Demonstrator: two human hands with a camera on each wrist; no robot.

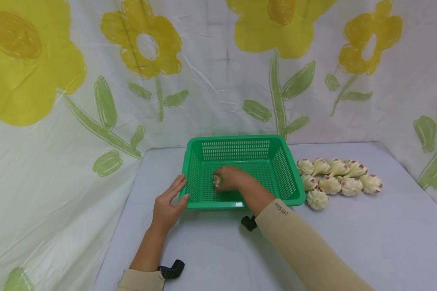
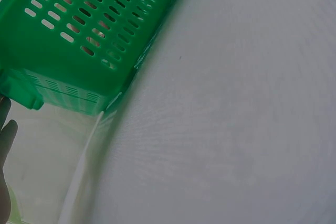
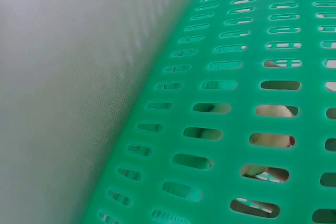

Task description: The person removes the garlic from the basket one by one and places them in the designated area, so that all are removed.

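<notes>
A green slotted plastic basket (image 1: pixel 236 206) sits on the table. My left hand (image 1: pixel 166 207) rests against its front left corner, fingers fairly straight along the outer rim. Only the fingertips of that hand show at the edge of the left wrist view, beside the basket wall (image 2: pixel 63 72). Reaching over the front rim, my right hand (image 1: pixel 231 179) holds a garlic bulb (image 1: pixel 216 181) low inside the basket, toward its left half. Fingers cover most of that bulb. Through the slots in the right wrist view, pale parts of a bulb (image 3: pixel 270 140) show behind the green wall.
Several purple-streaked garlic bulbs (image 1: pixel 340 185) lie in rough rows on the table, right of the basket. A white cloth (image 1: pixel 211 250) covers the tabletop. Behind stands a white curtain (image 1: pixel 211 93) with yellow flowers. Black wrist-worn pieces (image 1: pixel 172 269) sit below the hands.
</notes>
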